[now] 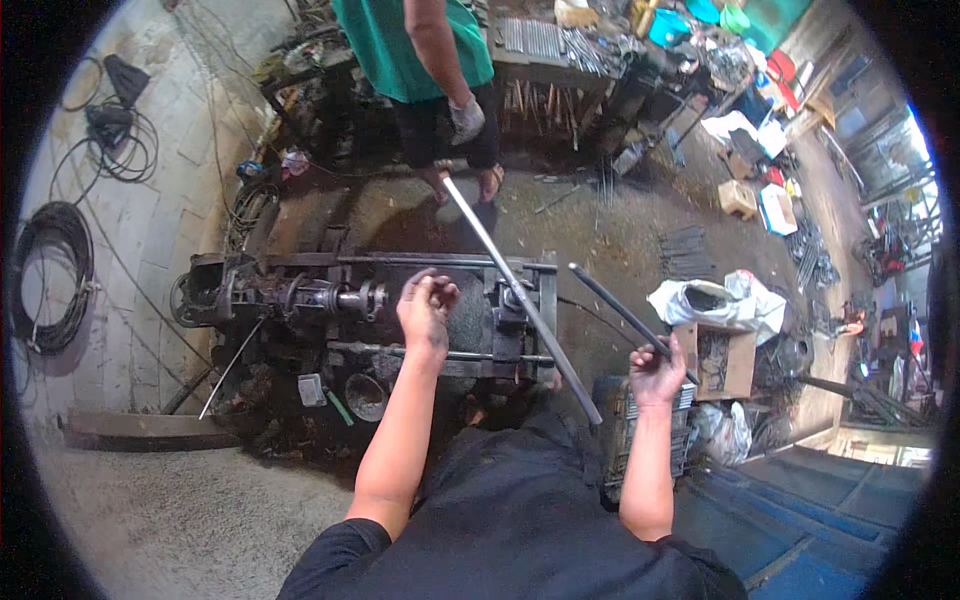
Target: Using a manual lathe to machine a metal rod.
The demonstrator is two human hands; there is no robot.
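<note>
The right hand (pixel 655 372) was closed around the near end of a dark steel rod (pixel 620 310), fingers clamped on it, the rod slanting up and away to the far left toward the old greasy machine (pixel 380 300) on the floor. The left hand (pixel 427 305) hovered over the machine's middle with its fingers loosely curled, apparently holding nothing, though the view there was too small to be sure. To handle the rod well, the grip would best stay firm and near the end, with the far tip kept level with the machine's clamp block. A second, brighter bar (pixel 520 300) already lay through the machine, running from near the person's lap to a co-worker's gloved hand (pixel 466 118) far off. The held rod looked thin, straight, round and unpolished.
</note>
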